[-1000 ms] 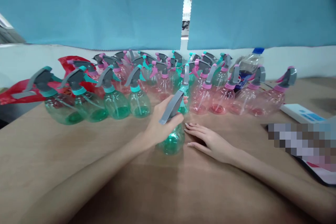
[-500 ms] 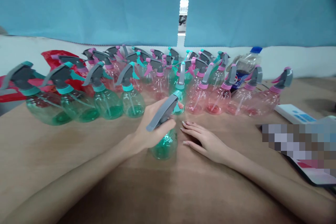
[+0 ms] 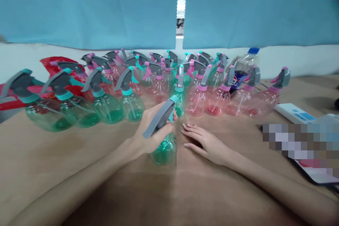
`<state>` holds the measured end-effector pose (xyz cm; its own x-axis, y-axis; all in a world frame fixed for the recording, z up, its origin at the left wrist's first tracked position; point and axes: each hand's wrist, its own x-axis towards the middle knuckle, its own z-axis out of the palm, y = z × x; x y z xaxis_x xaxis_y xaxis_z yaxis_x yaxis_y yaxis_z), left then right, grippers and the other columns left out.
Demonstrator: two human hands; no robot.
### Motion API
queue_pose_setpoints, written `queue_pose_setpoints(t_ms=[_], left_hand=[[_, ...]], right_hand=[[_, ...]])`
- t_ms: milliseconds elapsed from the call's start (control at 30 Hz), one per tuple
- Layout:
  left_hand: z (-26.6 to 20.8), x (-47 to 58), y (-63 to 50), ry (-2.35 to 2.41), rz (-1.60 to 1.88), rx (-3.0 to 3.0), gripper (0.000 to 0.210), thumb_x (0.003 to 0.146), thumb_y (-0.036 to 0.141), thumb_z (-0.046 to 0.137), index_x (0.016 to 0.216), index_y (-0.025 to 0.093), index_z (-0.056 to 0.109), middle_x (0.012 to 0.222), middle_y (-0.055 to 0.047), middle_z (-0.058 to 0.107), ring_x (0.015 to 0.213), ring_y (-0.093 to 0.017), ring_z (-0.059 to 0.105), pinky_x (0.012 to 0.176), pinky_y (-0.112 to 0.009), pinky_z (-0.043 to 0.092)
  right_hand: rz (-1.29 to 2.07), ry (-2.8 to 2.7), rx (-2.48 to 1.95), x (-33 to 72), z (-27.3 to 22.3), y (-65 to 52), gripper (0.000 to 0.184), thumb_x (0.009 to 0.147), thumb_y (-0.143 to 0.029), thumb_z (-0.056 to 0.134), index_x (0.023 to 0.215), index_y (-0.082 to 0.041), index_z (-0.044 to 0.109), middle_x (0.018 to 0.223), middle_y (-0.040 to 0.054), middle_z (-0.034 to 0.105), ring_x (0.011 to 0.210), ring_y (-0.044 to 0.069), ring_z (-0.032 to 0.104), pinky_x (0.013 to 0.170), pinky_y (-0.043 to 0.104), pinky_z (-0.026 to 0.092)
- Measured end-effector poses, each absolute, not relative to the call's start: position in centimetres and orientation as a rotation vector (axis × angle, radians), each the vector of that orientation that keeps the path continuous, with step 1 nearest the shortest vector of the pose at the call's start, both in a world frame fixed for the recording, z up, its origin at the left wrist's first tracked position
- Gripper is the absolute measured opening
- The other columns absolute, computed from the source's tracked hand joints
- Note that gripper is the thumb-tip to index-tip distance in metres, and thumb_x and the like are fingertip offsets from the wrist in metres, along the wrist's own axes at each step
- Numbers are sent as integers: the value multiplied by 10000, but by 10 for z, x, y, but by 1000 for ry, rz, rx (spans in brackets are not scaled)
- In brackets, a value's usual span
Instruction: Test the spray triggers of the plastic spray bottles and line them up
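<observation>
My left hand (image 3: 149, 130) is wrapped round the neck of a green spray bottle (image 3: 164, 150) with a grey and teal trigger head, upright in the middle of the table. Its neck is hidden behind my fingers. To the right of that bottle, my right hand (image 3: 208, 143) lies palm down on the wood, fingers stretched out and holding nothing. Just beyond both hands stands another green spray bottle (image 3: 180, 100). Several more green ones, such as this spray bottle (image 3: 108, 107), line up at the left. Pink spray bottles (image 3: 197, 102) form the row at the right.
Behind the front row are several more pink and green spray bottles. A red plastic bag (image 3: 57, 61) lies at the back left. At the back right stands a drink bottle (image 3: 239, 77) with a blue cap. A white device (image 3: 295, 113) and a blurred-out flat object (image 3: 317, 173) lie on the right.
The whole view has shifted slightly, so things appear a little lower and further left. My left hand keeps its grip on the green spray bottle, and my right hand rests in the same place.
</observation>
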<state>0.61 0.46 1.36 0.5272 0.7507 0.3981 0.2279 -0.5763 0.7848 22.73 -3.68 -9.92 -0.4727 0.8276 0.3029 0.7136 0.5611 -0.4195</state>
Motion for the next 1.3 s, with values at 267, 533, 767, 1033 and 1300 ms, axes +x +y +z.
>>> queue_pose_setpoints(t_ms=[267, 533, 767, 1033, 1300], left_hand=[[11, 7, 4, 868, 958, 2080, 342, 737, 210, 527, 1072, 205, 597, 696, 22, 545, 662, -166, 564, 612, -284, 445], [4, 7, 5, 882, 1045, 2106, 180, 762, 191, 541, 926, 205, 614, 668, 40, 525, 576, -127, 477, 573, -265, 409], [9, 10, 1, 880, 1008, 2054, 241, 772, 239, 541, 1001, 187, 598, 675, 28, 498, 637, -151, 508, 621, -288, 418], [11, 11, 1, 857, 1002, 2021, 347, 767, 238, 549, 1111, 205, 589, 700, 21, 567, 632, -153, 514, 609, -291, 405], [11, 11, 0, 895, 982, 2064, 242, 805, 272, 536, 1038, 225, 586, 632, 23, 513, 708, -195, 567, 647, -320, 420]], right_hand=[[315, -2342, -1239, 228, -99, -36, 451, 966, -420, 466, 1341, -179, 539, 1403, 106, 536, 1348, 263, 431, 1116, 489, 373], [315, -2335, -1232, 227, -98, -37, 456, 962, -423, 473, 1341, -177, 540, 1405, 112, 534, 1347, 262, 433, 1114, 484, 378], [299, -2336, -1216, 228, -98, -37, 448, 963, -412, 476, 1344, -184, 536, 1402, 114, 536, 1342, 263, 440, 1117, 494, 370], [295, -2342, -1216, 228, -97, -36, 443, 962, -408, 480, 1332, -174, 544, 1400, 119, 537, 1336, 256, 448, 1112, 478, 378], [323, -2323, -1213, 228, -96, -36, 436, 956, -413, 491, 1324, -186, 552, 1382, 121, 554, 1330, 263, 455, 1106, 492, 378]])
